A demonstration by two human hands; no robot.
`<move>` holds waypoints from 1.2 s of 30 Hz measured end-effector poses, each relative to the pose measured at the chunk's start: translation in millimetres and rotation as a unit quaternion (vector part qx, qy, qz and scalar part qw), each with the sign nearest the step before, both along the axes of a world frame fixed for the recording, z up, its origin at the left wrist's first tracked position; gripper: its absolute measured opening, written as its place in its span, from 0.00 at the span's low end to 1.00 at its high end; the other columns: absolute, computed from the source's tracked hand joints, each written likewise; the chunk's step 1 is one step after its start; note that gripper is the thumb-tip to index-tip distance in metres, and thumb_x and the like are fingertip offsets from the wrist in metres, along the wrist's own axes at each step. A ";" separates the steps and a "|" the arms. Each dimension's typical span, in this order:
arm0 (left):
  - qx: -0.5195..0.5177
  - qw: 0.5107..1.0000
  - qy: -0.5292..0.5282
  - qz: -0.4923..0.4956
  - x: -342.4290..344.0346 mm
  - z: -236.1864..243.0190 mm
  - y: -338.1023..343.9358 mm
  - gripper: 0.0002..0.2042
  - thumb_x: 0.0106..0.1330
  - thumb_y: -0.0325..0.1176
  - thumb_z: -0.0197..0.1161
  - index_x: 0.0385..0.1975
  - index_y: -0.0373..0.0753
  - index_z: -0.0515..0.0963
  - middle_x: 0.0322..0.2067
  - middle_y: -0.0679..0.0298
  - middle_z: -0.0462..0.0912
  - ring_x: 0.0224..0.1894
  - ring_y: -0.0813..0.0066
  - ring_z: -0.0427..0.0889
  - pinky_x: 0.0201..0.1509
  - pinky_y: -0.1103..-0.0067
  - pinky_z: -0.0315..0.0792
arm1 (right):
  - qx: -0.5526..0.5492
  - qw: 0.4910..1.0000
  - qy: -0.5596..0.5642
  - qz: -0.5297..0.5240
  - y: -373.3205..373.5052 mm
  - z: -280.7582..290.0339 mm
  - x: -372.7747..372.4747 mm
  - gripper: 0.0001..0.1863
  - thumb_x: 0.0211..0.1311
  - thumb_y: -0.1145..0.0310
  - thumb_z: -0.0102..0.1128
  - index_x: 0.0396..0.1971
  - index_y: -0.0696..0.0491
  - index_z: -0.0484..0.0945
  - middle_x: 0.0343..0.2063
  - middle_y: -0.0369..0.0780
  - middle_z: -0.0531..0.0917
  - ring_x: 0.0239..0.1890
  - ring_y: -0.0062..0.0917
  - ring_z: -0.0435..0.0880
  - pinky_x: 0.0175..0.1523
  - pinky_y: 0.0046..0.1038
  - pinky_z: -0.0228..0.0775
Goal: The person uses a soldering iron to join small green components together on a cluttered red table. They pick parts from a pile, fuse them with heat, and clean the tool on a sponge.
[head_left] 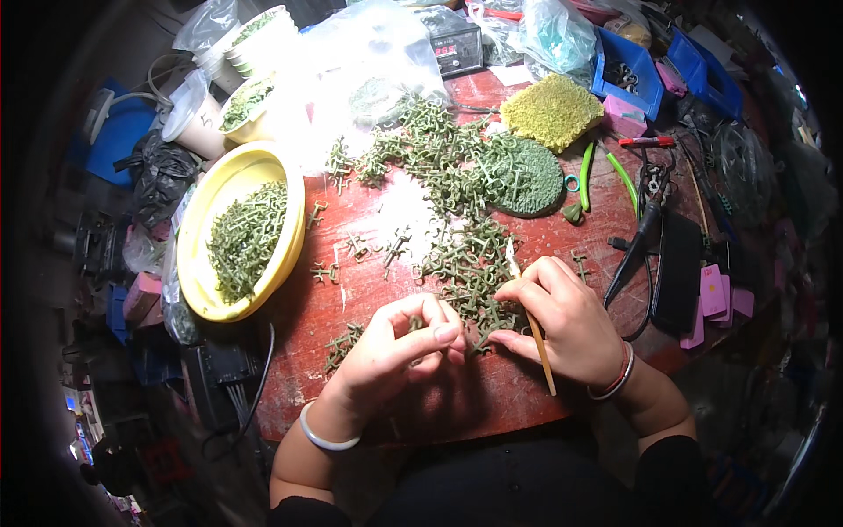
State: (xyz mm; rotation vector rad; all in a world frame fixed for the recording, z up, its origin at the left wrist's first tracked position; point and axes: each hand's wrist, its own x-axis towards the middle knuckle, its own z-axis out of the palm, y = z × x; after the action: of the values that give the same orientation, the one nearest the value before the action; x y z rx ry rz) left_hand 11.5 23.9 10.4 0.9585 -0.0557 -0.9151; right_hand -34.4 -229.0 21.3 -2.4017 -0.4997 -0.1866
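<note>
Small dark green branched pieces [470, 250] lie in a loose heap down the middle of the red table. At the near end of the heap my left hand [395, 347] is closed in a pinch. A bit of green shows in the gap between its fingers, but what the fingertips hold is hidden. To its right, my right hand [571, 325] grips a thin wooden-handled tool [539, 351] with a pale tip pointing away from me. Its thumb and forefinger reach toward the heap's near edge. A few more green pieces [342, 347] lie beyond my left wrist.
A yellow basin [295, 228] of green pieces stands at left. A round green textured pad [536, 180] and a yellow one [553, 110] lie beyond the heap. Green-handled pliers [587, 176], a black pen-like tool [637, 250] and a dark phone-like slab [676, 272] sit at right.
</note>
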 end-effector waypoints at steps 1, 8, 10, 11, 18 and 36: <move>0.000 1.000 0.000 0.000 1.0 -2.8 0.6 0.06 0.73 0.29 0.68 0.37 0.42 0.76 0.34 0.65 0.83 0.31 0.85 0.76 0.28 0.89 0.62 | 0.000 1.000 0.000 0.000 0.1 0.2 -0.5 0.22 0.51 0.63 0.82 0.44 0.55 0.83 0.36 0.42 0.76 0.42 0.39 0.79 0.49 0.39 0.73; 0.059 0.998 0.006 0.007 3.6 -1.3 0.6 0.09 0.74 0.32 0.69 0.34 0.43 0.74 0.28 0.70 0.79 0.28 0.86 0.75 0.27 0.87 0.62 | -0.036 0.999 -0.021 -0.008 -0.4 -2.3 -2.3 0.14 0.57 0.70 0.75 0.40 0.55 0.81 0.35 0.42 0.74 0.40 0.37 0.78 0.45 0.37 0.74; 0.097 0.995 -0.004 0.020 1.3 0.9 -2.2 0.07 0.74 0.33 0.69 0.36 0.43 0.76 0.29 0.70 0.79 0.27 0.87 0.74 0.27 0.88 0.62 | -0.034 0.999 -0.027 -0.011 -0.1 -2.6 -2.2 0.11 0.57 0.71 0.74 0.38 0.55 0.82 0.34 0.41 0.74 0.39 0.37 0.78 0.45 0.36 0.74; 0.097 0.995 -0.004 0.019 1.4 0.9 -2.8 0.07 0.74 0.33 0.69 0.36 0.43 0.76 0.29 0.70 0.79 0.27 0.87 0.74 0.27 0.88 0.62 | -0.029 0.998 -0.043 -0.024 0.1 -2.6 -1.9 0.10 0.58 0.72 0.73 0.37 0.55 0.82 0.34 0.41 0.75 0.39 0.36 0.78 0.44 0.36 0.74; 0.125 0.991 -0.051 0.006 0.8 -3.9 -3.4 0.06 0.74 0.33 0.69 0.42 0.41 0.78 0.32 0.71 0.81 0.27 0.89 0.73 0.27 0.89 0.62 | -0.002 0.999 -0.050 -0.007 -1.8 5.4 -1.7 0.11 0.57 0.69 0.75 0.36 0.54 0.82 0.34 0.40 0.75 0.39 0.36 0.79 0.44 0.36 0.75; 0.117 0.992 -0.049 0.010 0.8 -6.2 -4.7 0.06 0.76 0.33 0.67 0.44 0.40 0.79 0.35 0.68 0.83 0.27 0.89 0.72 0.29 0.88 0.63 | 0.080 0.996 -0.041 -0.030 1.0 7.6 -1.6 0.13 0.56 0.78 0.74 0.42 0.54 0.84 0.34 0.41 0.80 0.37 0.37 0.83 0.44 0.35 0.76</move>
State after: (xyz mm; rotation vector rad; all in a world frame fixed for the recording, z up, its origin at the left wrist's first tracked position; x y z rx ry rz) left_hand 12.4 19.2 4.2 1.2204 -0.0223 -0.8675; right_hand -36.0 -228.0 28.9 -2.2611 -0.4339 -0.3390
